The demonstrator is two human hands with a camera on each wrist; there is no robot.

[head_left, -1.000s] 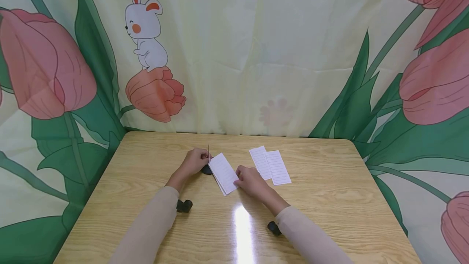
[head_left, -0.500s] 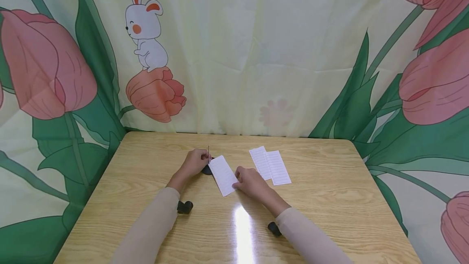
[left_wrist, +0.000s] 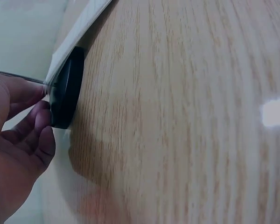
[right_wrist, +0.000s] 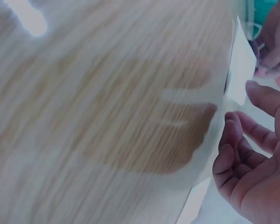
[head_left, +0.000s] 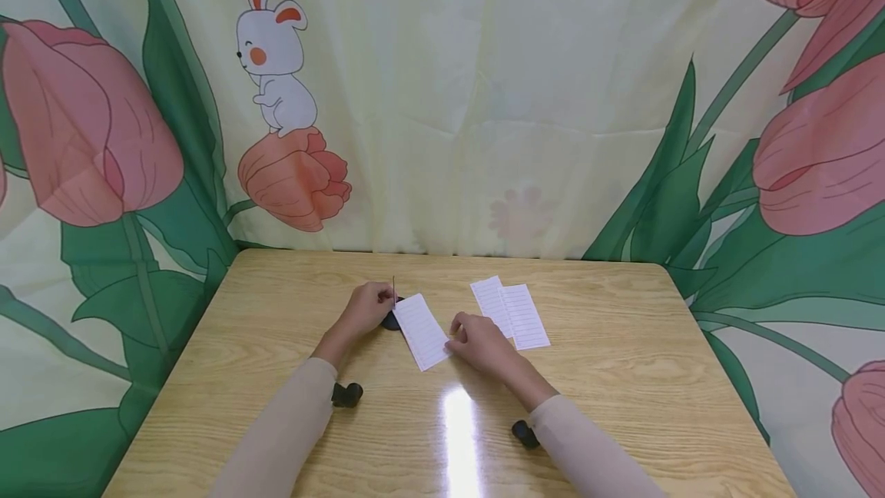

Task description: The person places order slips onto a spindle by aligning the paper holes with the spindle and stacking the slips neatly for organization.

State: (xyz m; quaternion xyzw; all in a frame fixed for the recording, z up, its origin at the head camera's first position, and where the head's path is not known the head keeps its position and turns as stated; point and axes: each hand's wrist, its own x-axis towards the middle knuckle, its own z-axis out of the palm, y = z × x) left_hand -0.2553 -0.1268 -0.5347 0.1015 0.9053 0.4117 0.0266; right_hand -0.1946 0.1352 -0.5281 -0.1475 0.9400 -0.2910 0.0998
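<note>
A lined paper slip [head_left: 420, 333] lies slantwise in the middle, its upper left corner at the thin upright rod of a spike [head_left: 393, 287] with a round black base [head_left: 390, 321]. At that corner my left hand [head_left: 366, 306] pinches the paper beside the rod; in the left wrist view its thumb and finger meet at the paper's edge. My right hand [head_left: 480, 340] is by the slip's right edge. In the right wrist view its thumb stands apart from loosely curled fingers, and the slip [right_wrist: 242, 67] lies beyond the thumb tip.
Two more lined slips [head_left: 522, 317] lie overlapping on the wooden table [head_left: 608, 375], to the right behind my right hand. A black wrist device [head_left: 348, 395] shows below the left sleeve and another [head_left: 525, 434] by the right sleeve. A printed curtain [head_left: 429, 98] hangs behind the table.
The lower slip edge that showed at the left is now covered, so the stack looks like one sheet. My right hand has shifted slightly right, away from the paper; the left stays put.
</note>
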